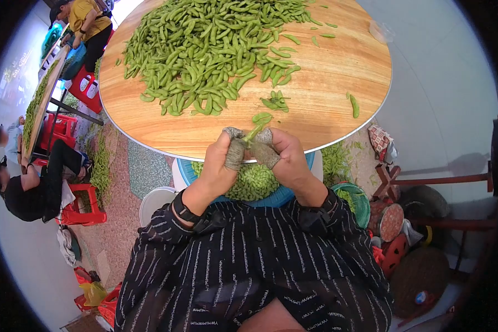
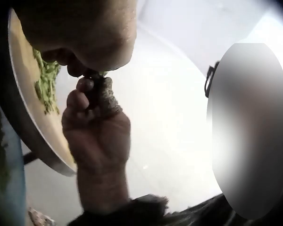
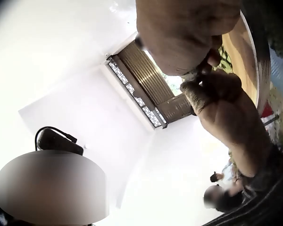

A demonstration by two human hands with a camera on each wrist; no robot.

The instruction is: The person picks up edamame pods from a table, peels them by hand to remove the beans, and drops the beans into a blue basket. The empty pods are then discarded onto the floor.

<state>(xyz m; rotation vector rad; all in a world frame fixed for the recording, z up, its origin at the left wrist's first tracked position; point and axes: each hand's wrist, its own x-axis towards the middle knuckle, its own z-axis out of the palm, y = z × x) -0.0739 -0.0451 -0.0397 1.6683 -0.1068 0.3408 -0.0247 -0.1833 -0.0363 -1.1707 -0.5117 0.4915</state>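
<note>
My left hand point(image 1: 218, 166) and right hand point(image 1: 294, 163) meet at the table's near edge, thumbs and some fingertips wrapped in worn grey covering. Between their fingertips they pinch a green edamame pod point(image 1: 254, 131); another pod point(image 1: 262, 118) shows just beyond it. Directly below, a blue basin point(image 1: 310, 166) holds shelled green beans point(image 1: 254, 182). In the left wrist view, the right hand point(image 2: 99, 136) faces the left hand point(image 2: 85, 33), and their fingers hide most of the pod. The right wrist view has the left hand point(image 3: 231, 113) under the right hand point(image 3: 188, 37).
A large pile of edamame pods point(image 1: 199, 55) covers the far left of the round wooden table point(image 1: 337, 72). One pod point(image 1: 354, 105) lies apart at right. A white bucket point(image 1: 155, 202) and a green basket point(image 1: 362, 207) flank my legs. People sit by another table at left, near red stools point(image 1: 86, 205).
</note>
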